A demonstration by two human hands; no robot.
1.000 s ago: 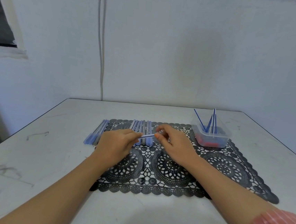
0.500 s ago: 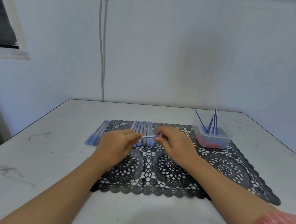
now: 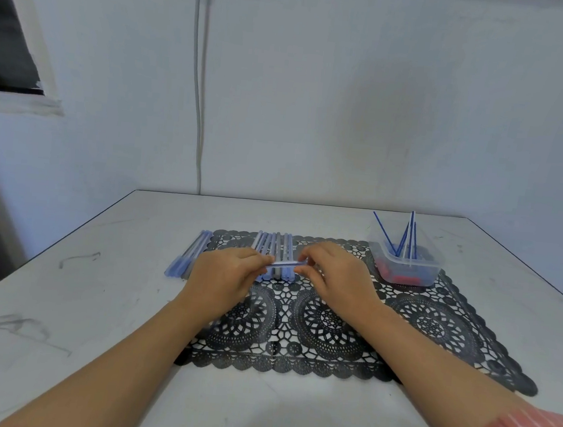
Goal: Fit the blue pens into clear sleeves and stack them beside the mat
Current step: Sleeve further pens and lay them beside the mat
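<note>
Here the blue pen is pinched over the mat by fingers of the left hand and right hand, axis nine-to-three; the stack is found at nine o'clock, nearer the left.

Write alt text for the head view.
Left hand and right hand pinch one clear sleeve holding a thin blue pen, above a black lace mat on a white table. More sleeved pens lie stacked left of the mat; a clear plastic tub holds loose blue pens.
</note>
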